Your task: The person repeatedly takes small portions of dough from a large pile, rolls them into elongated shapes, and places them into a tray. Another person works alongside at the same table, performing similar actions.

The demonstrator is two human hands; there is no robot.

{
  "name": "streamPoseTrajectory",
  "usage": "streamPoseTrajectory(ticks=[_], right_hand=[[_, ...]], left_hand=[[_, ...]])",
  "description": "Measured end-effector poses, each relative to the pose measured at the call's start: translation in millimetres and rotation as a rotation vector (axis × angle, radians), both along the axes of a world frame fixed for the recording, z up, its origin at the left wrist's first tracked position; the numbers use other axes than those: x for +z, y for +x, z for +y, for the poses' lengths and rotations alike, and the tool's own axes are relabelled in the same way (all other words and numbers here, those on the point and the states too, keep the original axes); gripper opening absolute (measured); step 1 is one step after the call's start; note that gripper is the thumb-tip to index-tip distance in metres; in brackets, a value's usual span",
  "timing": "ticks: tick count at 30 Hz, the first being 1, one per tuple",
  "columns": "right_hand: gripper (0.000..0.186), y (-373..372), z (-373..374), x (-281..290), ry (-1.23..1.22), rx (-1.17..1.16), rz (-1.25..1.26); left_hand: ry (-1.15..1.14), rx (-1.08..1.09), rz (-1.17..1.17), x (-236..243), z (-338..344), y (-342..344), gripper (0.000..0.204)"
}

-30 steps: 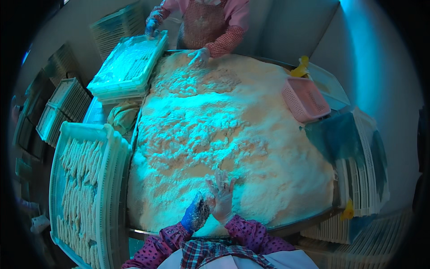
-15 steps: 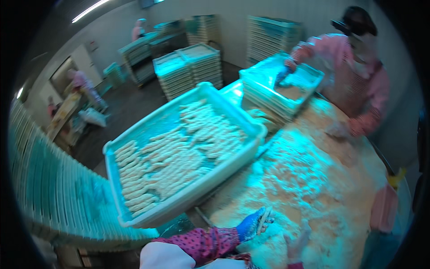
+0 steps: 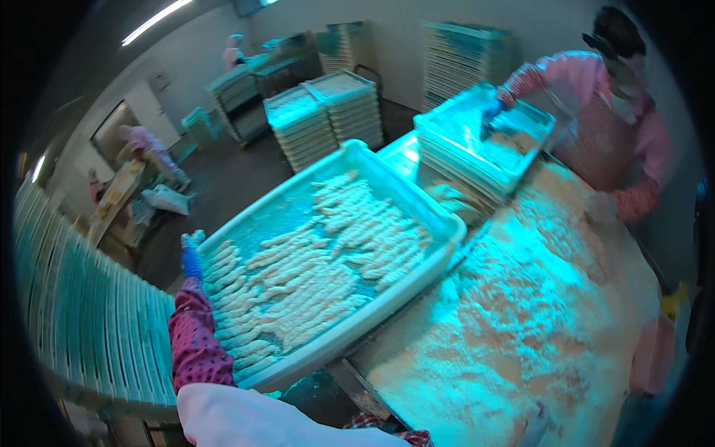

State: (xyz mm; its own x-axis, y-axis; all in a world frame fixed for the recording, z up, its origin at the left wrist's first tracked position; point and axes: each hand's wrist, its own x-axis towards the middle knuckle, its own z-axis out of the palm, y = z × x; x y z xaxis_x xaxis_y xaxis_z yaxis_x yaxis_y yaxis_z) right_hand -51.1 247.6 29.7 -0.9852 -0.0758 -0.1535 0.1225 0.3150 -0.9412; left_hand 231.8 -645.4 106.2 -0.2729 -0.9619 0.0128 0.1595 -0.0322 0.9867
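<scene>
My left hand [image 3: 191, 258], in a blue glove, is at the left corner of a large white tray [image 3: 428, 287]. Its fingers look closed around something pale that I cannot make out. Rows of pale, crumb-coated strips [image 3: 313, 298] lie side by side in the tray. At the lower edge, my right hand [image 3: 535, 426], in a pale glove, shows only in part and is low over the heap of crumbs [image 3: 514, 328]; its fingers are too unclear to read. The crumbs cover the work table to the right of the tray.
Across the table a person in pink [image 3: 607, 141] reaches into a stacked tray [image 3: 484, 149]. Stacked trays [image 3: 324, 119] stand on the floor behind, and a long row of tray edges [image 3: 97, 320] is at my left. A pink container [image 3: 653, 354] sits at the right.
My left hand has left the crumbs and moved left, across to the tray's left corner. My right hand has shifted slightly right and down toward the lower edge. The view has turned a little.
</scene>
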Motion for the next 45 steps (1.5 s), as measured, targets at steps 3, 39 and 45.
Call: streamPoseTrajectory(ticks=[3,39,45], right_hand=[[0.021,7.8,-19.4,31.0,0.265,0.170,0.209],[0.023,14.4,32.7,-7.1,0.371,-0.118,0.320],[0.025,17.9,16.0,27.2,0.703,0.384,0.559]], left_hand=[[-0.374,-0.065,-0.196,-24.3,-44.0,21.9,0.055],[-1.262,-1.496,-0.396,-115.1,635.1,-247.9,0.031],[-1.247,-1.479,-0.352,-104.3,649.4,-256.6,0.029]])
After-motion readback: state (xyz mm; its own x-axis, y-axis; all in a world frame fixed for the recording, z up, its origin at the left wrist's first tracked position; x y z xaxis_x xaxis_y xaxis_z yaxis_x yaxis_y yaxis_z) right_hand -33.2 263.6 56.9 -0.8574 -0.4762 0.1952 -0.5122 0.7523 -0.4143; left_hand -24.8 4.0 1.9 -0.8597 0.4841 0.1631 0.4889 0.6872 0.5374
